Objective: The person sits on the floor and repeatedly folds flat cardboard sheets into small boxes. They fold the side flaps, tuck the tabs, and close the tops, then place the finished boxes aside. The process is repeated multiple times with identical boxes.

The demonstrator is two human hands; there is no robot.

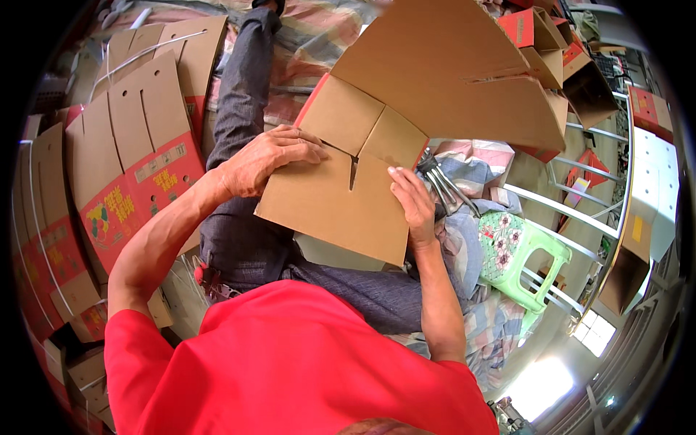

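Note:
A partly folded cardboard box (326, 206), brown inside and red outside, lies over my thighs. One large flap (449, 65) stands raised at the far right side. Inside, the near panels cross over the others, and a dark slot shows at their meeting point. My left hand (279, 156) grips the left edge of the near panel, fingers bent over its top; the thumb is hidden. At the panel's right edge my right hand (415, 206) holds on, fingertips on the cardboard near the corner. Beyond the right hand lies a bundle of dark-and-grey rods (449, 190).
Flat cardboard sheets with red printing (145, 138) are stacked at the left, some bound with white straps. To the right stand a light green stool (536, 261) with a floral top and a metal rack (565, 210). Folded boxes (533, 47) lie at the far right.

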